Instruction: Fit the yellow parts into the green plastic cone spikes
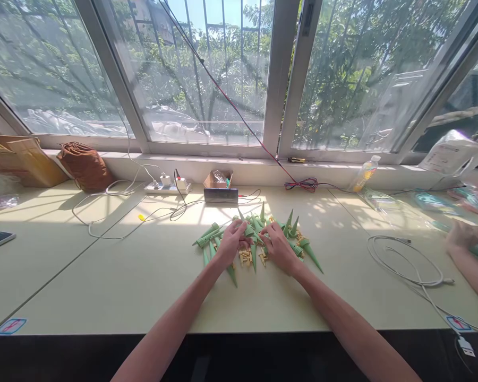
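A pile of pointed green cone-shaped pieces (312,257), some with a ring-like collar at the wide end, lies on the table in front of me. Small tan peg-like parts (246,259) are scattered among them. On the left side of the pile, my left hand (231,243) is closed, thumb and fingers around a green piece (249,230). My right hand (279,245) reaches in from the other side, its fingertips pinched together close to that piece. What those fingertips grip is too small to make out.
Behind the pile stand a small open cardboard box (211,178) and a dark phone-like slab (221,196). A power strip (167,187) and cables lie farther left. At right are a coiled white cable (406,281), a bottle (365,174) and another person's hand (464,236).
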The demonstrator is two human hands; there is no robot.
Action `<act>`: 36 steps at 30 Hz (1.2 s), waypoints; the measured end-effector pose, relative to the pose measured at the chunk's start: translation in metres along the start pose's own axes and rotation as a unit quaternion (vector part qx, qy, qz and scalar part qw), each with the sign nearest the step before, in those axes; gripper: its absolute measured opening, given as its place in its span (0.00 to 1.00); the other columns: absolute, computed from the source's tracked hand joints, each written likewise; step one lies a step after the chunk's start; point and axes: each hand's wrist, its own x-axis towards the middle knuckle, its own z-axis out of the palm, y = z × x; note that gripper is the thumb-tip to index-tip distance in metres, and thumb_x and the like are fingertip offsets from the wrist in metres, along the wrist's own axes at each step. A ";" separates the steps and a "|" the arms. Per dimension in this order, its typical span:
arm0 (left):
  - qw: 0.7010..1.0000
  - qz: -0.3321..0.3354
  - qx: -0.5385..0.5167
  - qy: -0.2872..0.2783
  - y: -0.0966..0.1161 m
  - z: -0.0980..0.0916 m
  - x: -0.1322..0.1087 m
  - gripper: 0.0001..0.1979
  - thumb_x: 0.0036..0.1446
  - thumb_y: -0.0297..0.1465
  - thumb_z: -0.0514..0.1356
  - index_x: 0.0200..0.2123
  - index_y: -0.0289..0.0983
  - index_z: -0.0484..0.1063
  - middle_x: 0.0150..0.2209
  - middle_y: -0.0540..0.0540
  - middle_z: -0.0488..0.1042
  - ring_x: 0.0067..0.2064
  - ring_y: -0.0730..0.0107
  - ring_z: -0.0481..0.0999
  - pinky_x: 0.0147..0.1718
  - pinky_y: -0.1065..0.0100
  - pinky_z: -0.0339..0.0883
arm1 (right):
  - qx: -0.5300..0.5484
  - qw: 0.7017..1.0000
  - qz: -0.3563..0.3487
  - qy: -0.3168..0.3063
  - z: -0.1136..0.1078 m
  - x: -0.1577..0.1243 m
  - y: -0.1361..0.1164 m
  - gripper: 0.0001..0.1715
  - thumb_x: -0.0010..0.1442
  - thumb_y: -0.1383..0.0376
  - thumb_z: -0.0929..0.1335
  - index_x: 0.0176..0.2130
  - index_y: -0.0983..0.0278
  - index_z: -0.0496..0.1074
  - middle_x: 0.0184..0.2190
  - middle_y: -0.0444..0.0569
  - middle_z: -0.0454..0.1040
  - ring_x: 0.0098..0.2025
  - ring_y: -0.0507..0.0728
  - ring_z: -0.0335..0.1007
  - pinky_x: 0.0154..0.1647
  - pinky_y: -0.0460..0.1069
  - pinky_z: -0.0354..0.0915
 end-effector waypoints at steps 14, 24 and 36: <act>0.997 0.002 -0.014 -0.077 0.001 -0.002 -0.002 0.19 0.57 0.44 0.62 0.45 0.38 0.68 0.42 0.44 0.73 0.28 0.73 0.76 0.19 0.74 0.67 | 0.089 0.990 0.035 0.108 -0.002 0.001 -0.006 0.15 0.69 0.61 0.60 0.52 0.63 0.67 0.32 0.47 0.73 0.32 0.54 0.68 0.37 0.48 0.66; 0.995 0.001 -0.020 -0.100 0.001 -0.002 -0.002 0.19 0.58 0.43 0.62 0.47 0.38 0.68 0.40 0.44 0.73 0.29 0.71 0.76 0.20 0.73 0.68 | 0.113 0.987 0.049 0.105 0.000 -0.001 -0.012 0.12 0.68 0.61 0.61 0.45 0.62 0.70 0.32 0.48 0.74 0.34 0.55 0.71 0.36 0.49 0.68; 0.995 0.012 -0.004 -0.103 0.000 -0.001 -0.002 0.17 0.60 0.42 0.60 0.46 0.38 0.68 0.42 0.44 0.73 0.30 0.72 0.76 0.21 0.72 0.69 | 0.249 0.944 0.122 0.179 -0.002 0.002 -0.013 0.09 0.64 0.57 0.65 0.39 0.61 0.65 0.38 0.51 0.75 0.40 0.58 0.73 0.31 0.48 0.69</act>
